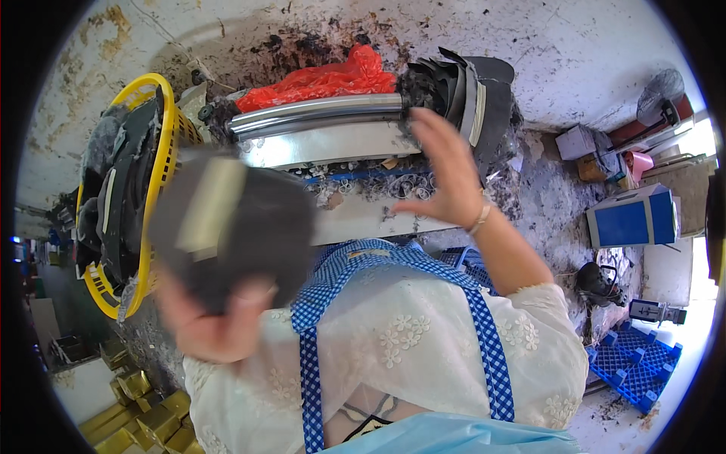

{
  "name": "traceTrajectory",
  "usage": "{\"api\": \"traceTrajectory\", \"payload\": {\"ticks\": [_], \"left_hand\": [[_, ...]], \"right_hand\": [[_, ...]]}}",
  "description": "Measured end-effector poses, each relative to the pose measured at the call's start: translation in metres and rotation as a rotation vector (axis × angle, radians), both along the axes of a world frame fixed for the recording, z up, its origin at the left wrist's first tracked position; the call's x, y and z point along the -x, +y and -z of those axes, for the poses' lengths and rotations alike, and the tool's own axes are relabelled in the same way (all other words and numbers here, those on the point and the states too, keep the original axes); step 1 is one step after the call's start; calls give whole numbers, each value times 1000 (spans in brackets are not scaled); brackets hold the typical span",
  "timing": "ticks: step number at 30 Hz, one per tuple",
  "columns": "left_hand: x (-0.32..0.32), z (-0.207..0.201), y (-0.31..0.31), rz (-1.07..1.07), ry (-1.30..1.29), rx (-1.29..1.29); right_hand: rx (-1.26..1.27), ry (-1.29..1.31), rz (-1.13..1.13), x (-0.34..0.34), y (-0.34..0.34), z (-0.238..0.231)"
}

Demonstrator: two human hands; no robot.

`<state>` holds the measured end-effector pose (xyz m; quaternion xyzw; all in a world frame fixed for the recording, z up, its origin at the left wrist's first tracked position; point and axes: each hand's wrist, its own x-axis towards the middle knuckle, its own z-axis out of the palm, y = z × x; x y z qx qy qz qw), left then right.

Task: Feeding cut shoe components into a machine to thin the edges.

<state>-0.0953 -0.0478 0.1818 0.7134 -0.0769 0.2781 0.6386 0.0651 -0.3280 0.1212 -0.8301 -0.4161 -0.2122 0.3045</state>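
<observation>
While our left hand (215, 325) grips the blurred dark piece (268, 227) by its near edge at the left corner of the machine (370, 219), apparently leaving its pale strip (215, 204) uncovered, our right hand (452, 181) is open and empty near the machine's right edge, and we can read no writing.

One left hand (215, 321) and one right hand (448, 172) are showing, making two, with one bracelet (480, 219). The left hand is gripping at least one dark piece (268, 227), blur hiding the exact count. Two checked straps (491, 356) are showing. One yellow basket (167, 129), one blue basket (457, 259), one red bag (325, 79), one fan (660, 97), one blue box (628, 225) and one blue pallet (639, 359) are also showing. Several gold boxes (159, 427) and dark sheets (138, 159) are overlapping too closely for counting.
</observation>
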Motion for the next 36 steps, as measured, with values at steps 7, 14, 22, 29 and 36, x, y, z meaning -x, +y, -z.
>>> {"api": "traceTrajectory", "payload": {"ticks": [7, 14, 22, 29, 36], "left_hand": [[-91, 18, -9, 251, -148, 37], [-89, 150, 27, 486, 727, 99], [-134, 161, 35, 178, 729, -470], [-153, 170, 41, 53, 828, -726], [-175, 193, 14, -154, 804, -875]], "right_hand": [[-585, 1101, -461, 20, 97, 5], [-1078, 2025, -17, -6, 115, 114], [-1012, 1966, 184, -74, 130, 166], [-27, 500, 374, -136, 121, 140], [415, 658, -93, -287, 187, 163]]}}
